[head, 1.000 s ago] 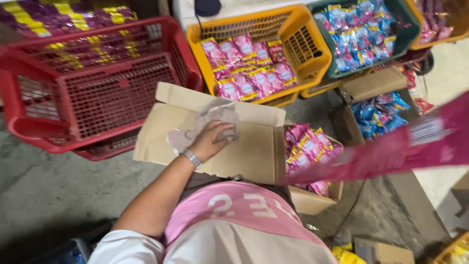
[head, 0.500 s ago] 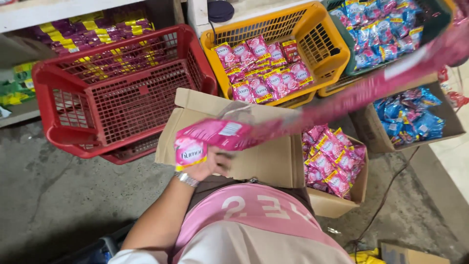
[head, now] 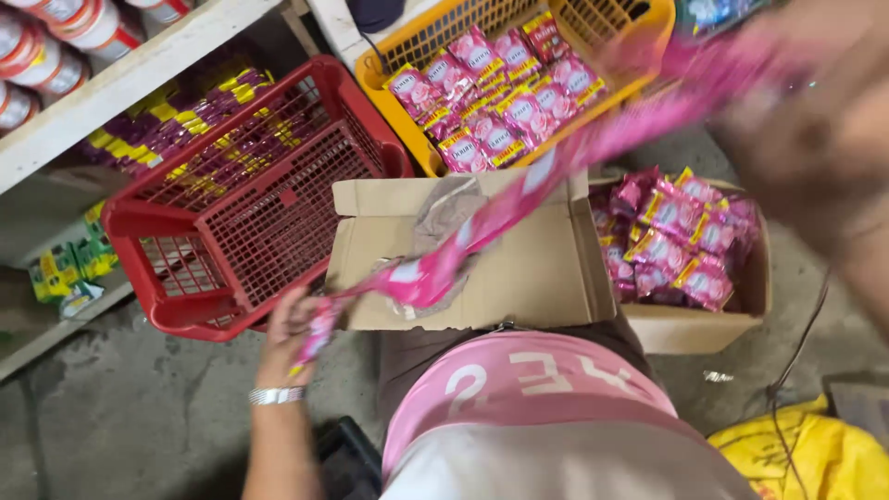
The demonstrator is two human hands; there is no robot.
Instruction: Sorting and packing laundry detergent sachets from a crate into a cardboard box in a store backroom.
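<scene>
Left hand [head: 289, 335] low in frame, grip closed on the lower end of a long pink sachet strip [head: 519, 199]; a metal wristband [head: 275, 395] sits on that wrist. The strip runs up and right from that grip, diagonally over the cardboard box flap [head: 519, 268], to the right hand [head: 815, 120] at the top right edge. The right hand is heavily motion-blurred; it looks closed around the strip's upper end, but the fingers can't be made out. Just right of the left grip: an open cardboard box [head: 685, 329] lying on the floor, flap folded out, a crumpled clear plastic liner [head: 444, 208] on the flap under the strip. The box's open compartment, further right, holds loose pink sachets [head: 676, 236] with yellow corners, piled unevenly. Above and left of the left grip: a red plastic basket [head: 231, 213], tilted, nothing seen inside, mesh walls visible. Behind it, a low shelf [head: 130, 79] holds purple-and-yellow packets [head: 181, 134] underneath and round cans [head: 42, 46] on top. Beyond the box, below the right grip: a yellow plastic basket [head: 639, 56] holding rows of pink sachets [head: 500, 93], packed flat. A yellow bag [head: 806, 454] sits on the floor at the lower right.
</scene>
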